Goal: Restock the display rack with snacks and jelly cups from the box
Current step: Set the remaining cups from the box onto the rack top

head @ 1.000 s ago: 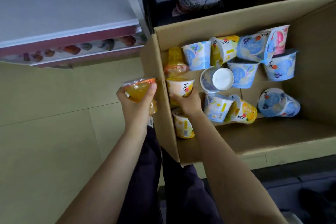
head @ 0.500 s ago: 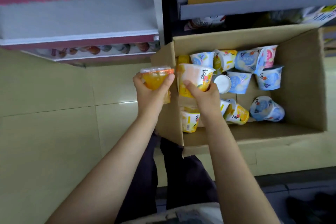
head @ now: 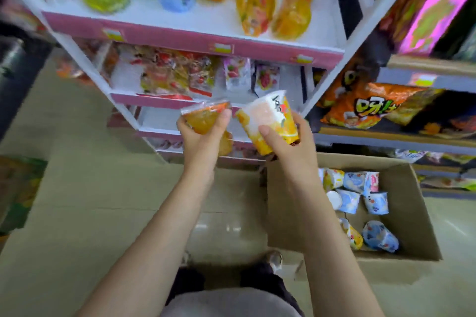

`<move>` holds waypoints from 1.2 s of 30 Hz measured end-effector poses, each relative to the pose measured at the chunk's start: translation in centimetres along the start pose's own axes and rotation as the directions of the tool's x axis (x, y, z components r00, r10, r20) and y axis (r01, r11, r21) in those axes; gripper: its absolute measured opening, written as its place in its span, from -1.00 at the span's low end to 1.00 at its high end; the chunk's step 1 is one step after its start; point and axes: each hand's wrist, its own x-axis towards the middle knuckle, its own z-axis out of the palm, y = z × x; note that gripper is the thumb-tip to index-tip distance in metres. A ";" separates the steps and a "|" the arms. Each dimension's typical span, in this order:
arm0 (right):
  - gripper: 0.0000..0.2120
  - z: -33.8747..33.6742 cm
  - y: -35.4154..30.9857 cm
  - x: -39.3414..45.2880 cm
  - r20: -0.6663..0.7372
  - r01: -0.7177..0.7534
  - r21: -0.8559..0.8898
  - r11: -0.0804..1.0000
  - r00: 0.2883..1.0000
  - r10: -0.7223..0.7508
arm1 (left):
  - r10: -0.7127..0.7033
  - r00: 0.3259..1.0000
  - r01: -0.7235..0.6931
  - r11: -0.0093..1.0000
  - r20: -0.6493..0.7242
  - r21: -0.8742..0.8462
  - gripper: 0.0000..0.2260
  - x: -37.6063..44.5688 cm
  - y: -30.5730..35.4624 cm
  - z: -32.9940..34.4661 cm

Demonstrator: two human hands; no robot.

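My left hand (head: pixel 202 136) grips a clear orange jelly cup (head: pixel 203 117) with a foil lid. My right hand (head: pixel 291 144) holds a white and yellow printed jelly cup (head: pixel 268 117), tilted to the left. Both cups are lifted in front of the lower shelves of the white and pink display rack (head: pixel 185 40). The cardboard box (head: pixel 288 203) stands on the floor at the lower right, below my right arm, with several blue, pink and yellow cups (head: pixel 360 195) inside.
The rack's top shelf carries orange, green and blue jelly packs (head: pixel 257 8); the shelf below holds bagged snacks (head: pixel 177 72). A grey shelf unit (head: pixel 401 136) with orange chip bags (head: pixel 368 105) stands to the right. Beige tiled floor (head: pixel 103 201) lies to the left.
Both hands rose from the box toward the rack with their cups. The view tilted up, so the rack's upper shelves show and the box sits lower right.
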 end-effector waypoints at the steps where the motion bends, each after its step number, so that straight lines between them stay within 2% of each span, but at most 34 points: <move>1: -0.36 1.9 -1.2 -0.6 0.006 0.024 0.035 0.999 1.000 -0.024 | 0.013 1.000 -0.013 0.999 0.000 -0.033 -0.22 0.7 1.8 -2.0; 4: -0.36 7.0 -5.2 -2.7 0.047 0.101 0.056 0.993 0.993 -0.104 | 0.083 0.997 -0.083 0.993 -0.001 -0.078 -0.18 2.2 7.1 -7.1; 7: -0.32 10.5 -9.0 -4.1 0.100 0.191 0.043 0.981 0.976 -0.195 | 0.100 0.992 -0.086 0.984 0.081 -0.156 -0.15 2.9 11.9 -9.8; 10: -0.40 12.7 -12.6 -4.6 0.086 0.287 0.050 0.957 0.953 -0.290 | 0.111 0.978 -0.060 0.960 0.175 -0.274 -0.19 2.8 15.7 -10.7; 13: -0.33 14.4 -15.5 -4.0 0.083 0.373 0.044 0.927 0.923 -0.375 | 0.182 0.962 -0.093 0.920 0.205 -0.380 -0.23 3.1 18.9 -10.6; 15: -0.29 15.2 -16.9 -2.8 0.148 0.423 -0.009 0.906 0.897 -0.417 | 0.233 0.952 -0.142 0.911 0.199 -0.387 -0.16 4.0 20.9 -10.3; 18: -0.22 15.8 -18.4 -0.5 0.248 0.472 -0.067 0.879 0.861 -0.444 | 0.257 0.940 -0.172 0.925 0.225 -0.340 -0.12 6.2 23.2 -9.4; 20: -0.18 15.7 -19.2 1.5 0.227 0.490 -0.074 0.868 0.856 -0.464 | 0.277 0.925 -0.194 0.933 0.260 -0.304 -0.10 8.0 24.3 -8.3; 22: -0.17 15.4 -20.0 4.5 0.183 0.508 -0.084 0.857 0.853 -0.488 | 0.297 0.917 -0.233 0.940 0.265 -0.248 -0.19 10.1 25.1 -6.8; 27: -0.09 14.3 -22.3 14.6 0.086 0.532 -0.160 0.831 0.846 -0.525 | 0.313 0.938 -0.312 0.950 0.149 -0.030 -0.26 16.4 25.6 -2.6; 29: -0.08 14.2 -23.3 18.6 0.069 0.537 -0.217 0.815 0.842 -0.536 | 0.345 0.934 -0.350 0.936 0.096 0.035 -0.43 19.0 25.7 -1.2; 33: -0.21 15.3 -24.8 25.0 0.128 0.539 -0.330 0.775 0.839 -0.529 | 0.362 0.929 -0.368 0.923 0.073 0.108 -0.44 23.1 26.4 1.3; 36: -0.03 16.8 -24.4 28.2 0.179 0.493 -0.446 0.747 0.867 -0.465 | 0.377 0.925 -0.381 0.909 0.056 0.167 -0.44 25.0 26.8 2.3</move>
